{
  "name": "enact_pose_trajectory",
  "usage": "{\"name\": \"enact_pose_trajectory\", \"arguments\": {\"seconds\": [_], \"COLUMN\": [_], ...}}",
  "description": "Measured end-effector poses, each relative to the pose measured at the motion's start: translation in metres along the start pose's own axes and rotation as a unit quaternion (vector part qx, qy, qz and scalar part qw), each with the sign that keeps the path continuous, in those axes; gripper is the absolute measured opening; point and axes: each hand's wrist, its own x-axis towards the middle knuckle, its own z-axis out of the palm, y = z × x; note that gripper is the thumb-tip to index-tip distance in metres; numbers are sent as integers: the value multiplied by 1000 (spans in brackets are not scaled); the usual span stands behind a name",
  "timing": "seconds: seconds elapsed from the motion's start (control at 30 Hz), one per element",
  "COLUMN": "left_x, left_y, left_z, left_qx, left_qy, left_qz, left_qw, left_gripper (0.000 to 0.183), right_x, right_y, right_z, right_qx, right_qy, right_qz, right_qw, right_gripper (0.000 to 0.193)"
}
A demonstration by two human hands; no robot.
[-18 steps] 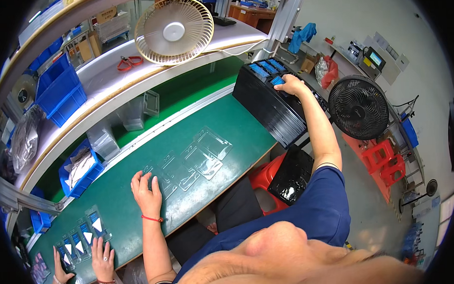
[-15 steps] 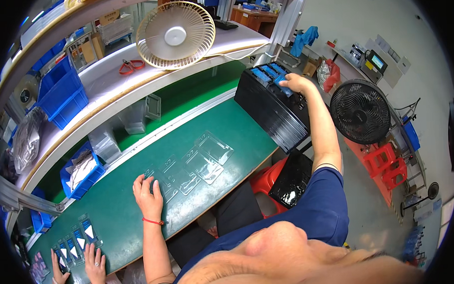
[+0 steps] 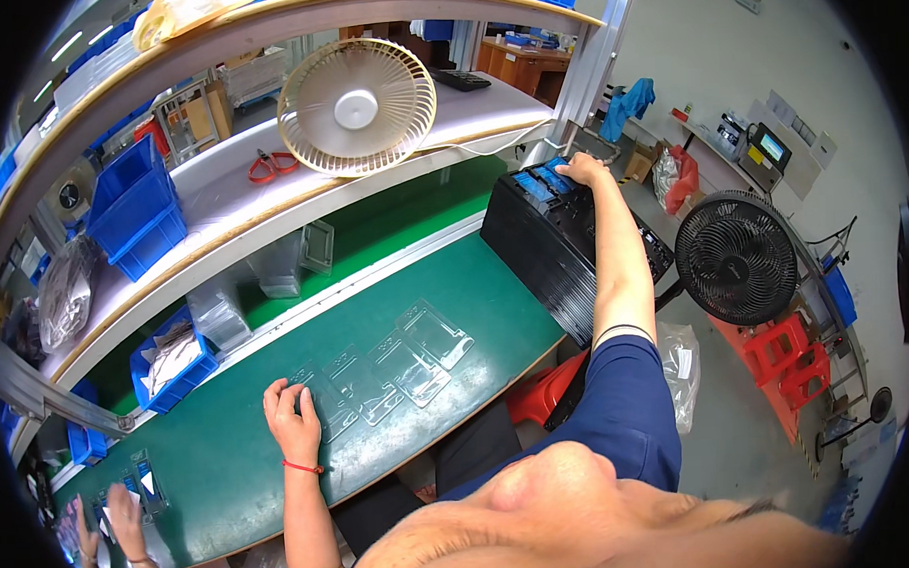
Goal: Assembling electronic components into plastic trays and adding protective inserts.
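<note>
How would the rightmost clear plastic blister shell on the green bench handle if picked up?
The blister shell looks thin-walled, so probably light and slightly flexible. Its glossy surface suggests it may slide on the smooth benchtop.

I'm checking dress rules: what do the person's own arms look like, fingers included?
Their fingers are ungloved. The left wrist wears a thin red bracelet; none shows on the right wrist. The right sleeve is short and navy.

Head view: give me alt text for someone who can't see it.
A person's right hand is at blue pieces atop a black box, while the left hand is beside clear plastic trays on a green table. A co-worker's hands show at lower left.
</note>
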Motion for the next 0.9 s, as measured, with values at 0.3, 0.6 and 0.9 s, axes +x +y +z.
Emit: {"name": "enact_pose_trajectory", "arguments": {"seconds": [0.3, 0.6, 0.9], "left_x": [1, 0, 2], "left_y": [-3, -3, -3], "left_z": [1, -1, -1], "left_qx": [-1, 8, -2], "left_qy": [1, 5, 3], "left_qz": [-9, -12, -14], "left_qw": [1000, 1000, 1000], "left_gripper": [8, 8, 8], "right_x": [35, 15, 12], "right_y": [31, 18, -9], "right_z": [18, -5, 10], "right_qx": [145, 277, 29], "right_qy": [52, 13, -44], "right_qz": [-54, -62, -69], "right_qw": [986, 959, 996], "right_gripper": [66, 52, 100]}}
